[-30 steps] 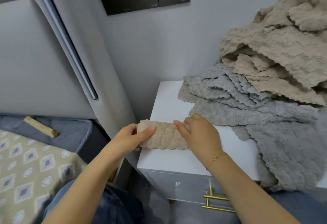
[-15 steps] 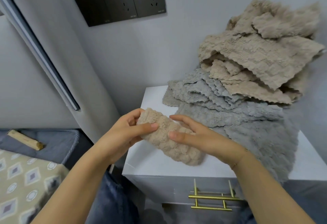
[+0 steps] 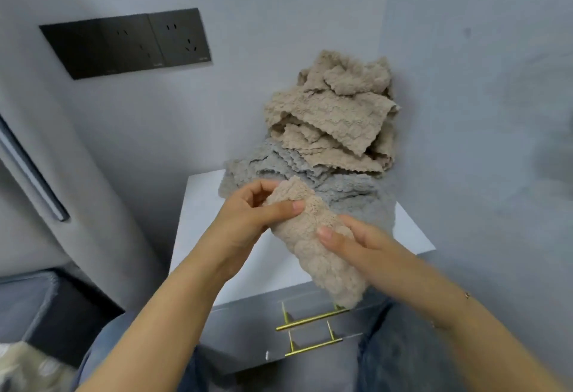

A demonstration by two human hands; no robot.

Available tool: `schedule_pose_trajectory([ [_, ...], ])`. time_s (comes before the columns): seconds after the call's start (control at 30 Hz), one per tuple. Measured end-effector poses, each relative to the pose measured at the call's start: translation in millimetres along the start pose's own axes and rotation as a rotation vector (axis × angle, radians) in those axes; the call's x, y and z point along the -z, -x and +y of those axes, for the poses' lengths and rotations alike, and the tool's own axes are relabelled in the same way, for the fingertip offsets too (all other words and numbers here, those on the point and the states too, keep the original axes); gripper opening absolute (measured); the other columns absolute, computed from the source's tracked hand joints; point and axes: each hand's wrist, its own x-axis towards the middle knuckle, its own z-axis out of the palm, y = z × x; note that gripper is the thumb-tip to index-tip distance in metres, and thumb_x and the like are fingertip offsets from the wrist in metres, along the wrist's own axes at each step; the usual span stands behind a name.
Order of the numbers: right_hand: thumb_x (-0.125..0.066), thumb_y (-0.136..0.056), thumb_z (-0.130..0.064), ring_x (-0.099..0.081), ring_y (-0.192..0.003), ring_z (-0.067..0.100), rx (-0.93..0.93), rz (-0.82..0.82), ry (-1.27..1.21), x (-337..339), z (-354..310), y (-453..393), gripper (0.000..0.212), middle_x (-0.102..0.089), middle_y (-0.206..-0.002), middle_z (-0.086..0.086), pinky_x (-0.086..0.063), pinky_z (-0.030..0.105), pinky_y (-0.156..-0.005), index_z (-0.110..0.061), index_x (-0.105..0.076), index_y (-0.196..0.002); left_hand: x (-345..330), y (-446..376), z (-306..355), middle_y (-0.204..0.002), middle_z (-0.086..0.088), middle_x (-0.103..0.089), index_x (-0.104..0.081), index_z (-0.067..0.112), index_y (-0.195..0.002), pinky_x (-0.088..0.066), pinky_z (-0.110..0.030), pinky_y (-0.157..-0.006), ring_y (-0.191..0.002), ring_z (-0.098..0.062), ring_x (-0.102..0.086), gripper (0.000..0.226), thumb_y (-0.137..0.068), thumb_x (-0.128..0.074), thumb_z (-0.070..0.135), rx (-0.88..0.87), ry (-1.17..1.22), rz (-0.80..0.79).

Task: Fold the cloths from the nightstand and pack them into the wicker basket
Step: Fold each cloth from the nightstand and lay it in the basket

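Hands are both on our folded beige cloth [image 3: 313, 236], held up over the front edge of the white nightstand surface [image 3: 198, 236]. Left hand [image 3: 248, 215] pinches its top end, right hand [image 3: 350, 241] clamps the middle. Messy pile of grey and beige cloths [image 3: 325, 143] sits at the surface's back right corner.

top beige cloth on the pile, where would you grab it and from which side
Pinch the wavy front edge of the top beige cloth, coming from the front and slightly above. That edge hangs free over the grey cloths, while its back is crumpled against the wall. Both the left hand and right hand hold the folded beige cloth, so neither seems free yet.
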Motion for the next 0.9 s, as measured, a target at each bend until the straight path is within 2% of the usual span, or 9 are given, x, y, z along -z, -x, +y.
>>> schedule_pose_trajectory([
  [0.1,-0.052,-0.086,-0.051,-0.07,-0.091,0.004,0.043,0.164,0.084,18.4,-3.1,44.4,0.033,-0.073,-0.098,-0.013,-0.051,0.019,-0.071,-0.032,-0.062,-0.111,-39.7,4.1,0.7,-0.106,-0.004,-0.072,-0.069,0.012,-0.108,-0.055,-0.021,-0.077,-0.097,-0.015,-0.068,0.047,-0.065,-0.086,0.018,-0.062,-0.013,-0.084],
  [0.2,-0.048,-0.088,-0.047,-0.069,-0.092,0.004,0.045,0.331,0.091,32.3,3.0,97.9,0.035,-0.072,-0.101,-0.012,-0.051,0.018,-0.071,-0.028,-0.06,-0.114,-86.6,16.3,-1.1,-0.091,0.001,-0.075,-0.07,0.01,-0.104,-0.052,-0.015,-0.07,-0.084,-0.007,-0.069,0.028,-0.077,-0.077,0.01,-0.093,-0.026,-0.226],
  [0.33,-0.046,-0.085,-0.046,-0.07,-0.092,0.009,-0.022,0.511,0.085,43.0,22.2,164.7,0.036,-0.073,-0.101,-0.009,-0.055,0.023,-0.072,-0.028,-0.06,-0.113,-140.1,35.1,-6.6,-0.091,-0.004,-0.075,-0.07,0.005,-0.105,-0.056,-0.018,-0.077,-0.083,-0.009,-0.069,0.022,-0.084,-0.07,0.004,-0.091,-0.084,-0.46],
  [0.47,-0.047,-0.087,-0.041,-0.07,-0.094,0.015,-0.115,0.643,0.036,47.9,39.0,232.8,0.035,-0.073,-0.101,-0.003,-0.057,0.024,-0.075,-0.026,-0.062,-0.114,-184.0,65.0,-23.2,-0.093,-0.002,-0.074,-0.072,0.011,-0.104,-0.054,-0.015,-0.075,-0.083,-0.005,-0.069,0.02,-0.085,-0.07,0.006,-0.081,-0.161,-0.652],
  [0.53,-0.047,-0.089,-0.039,-0.07,-0.096,0.017,-0.162,0.666,-0.002,48.2,49.1,265.7,0.035,-0.074,-0.104,-0.003,-0.056,0.025,-0.078,-0.025,-0.062,-0.117,-201.4,80.4,-36.2,-0.098,-0.004,-0.075,-0.073,0.015,-0.102,-0.054,-0.015,-0.079,-0.087,-0.005,-0.069,0.018,-0.085,-0.07,0.007,-0.113,-0.197,-0.72],
  [0.6,-0.046,-0.091,-0.038,-0.07,-0.1,0.016,-0.222,0.679,-0.064,47.4,62.4,298.7,0.034,-0.074,-0.107,-0.004,-0.056,0.027,-0.081,-0.026,-0.06,-0.12,-218.8,93.3,-52.9,-0.1,0.002,-0.075,-0.072,0.024,-0.097,-0.054,-0.02,-0.087,-0.092,-0.004,-0.069,0.018,-0.085,-0.071,0.009,-0.188,-0.285,-0.817],
  [0.7,-0.044,-0.095,-0.029,-0.071,-0.095,0.019,-0.321,0.781,-0.211,46.7,87.7,347.0,0.031,-0.074,-0.105,0.001,-0.057,0.023,-0.071,-0.021,-0.06,-0.12,-248.7,110.9,-78.9,-0.104,0.014,-0.072,-0.069,0.034,-0.097,-0.053,-0.024,-0.091,-0.098,0.0,-0.066,0.022,-0.087,-0.07,0.015,-0.229,-0.423,-0.959],
  [0.83,-0.047,-0.09,-0.035,-0.072,-0.089,0.015,-0.37,0.941,-0.342,51.8,133.7,390.3,0.034,-0.075,-0.099,-0.001,-0.055,0.02,-0.064,-0.023,-0.06,-0.119,-288.6,125.8,-107.5,-0.103,0.018,-0.068,-0.068,0.032,-0.102,-0.05,-0.013,-0.086,-0.095,0.006,-0.062,0.015,-0.091,-0.065,0.022,-0.231,-0.594,-1.102],
  [0.9,-0.045,-0.093,-0.038,-0.071,-0.089,0.009,-0.382,1.033,-0.381,59.6,166.9,407.3,0.03,-0.075,-0.099,-0.008,-0.055,0.018,-0.064,-0.028,-0.058,-0.117,-316.5,133.8,-132.7,-0.101,0.018,-0.067,-0.068,0.03,-0.105,-0.051,-0.017,-0.088,-0.095,0.003,-0.061,0.015,-0.092,-0.063,0.025,-0.237,-0.715,-1.202],
])
